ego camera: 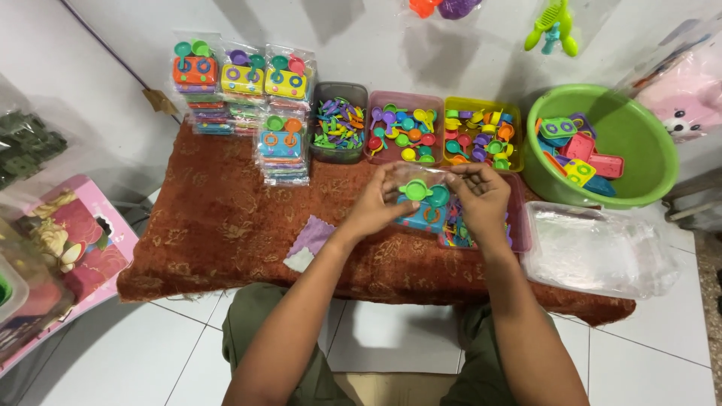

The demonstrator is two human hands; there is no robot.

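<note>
Both hands hold one clear plastic bag (423,197) over the low table. Inside it are a blue toy stove and green and teal toy pans. My left hand (374,201) grips the bag's left side. My right hand (481,197) pinches its top right edge. Just under the bag sits a pink tray (518,218) with small coloured toy pieces.
Stacks of filled toy bags (242,90) stand at the back left of the rust-coloured cloth (218,218). Three trays of small toy parts (410,128) line the back. A green basin (628,143) holds toy stoves at right, with a pile of clear bags (602,248) in front.
</note>
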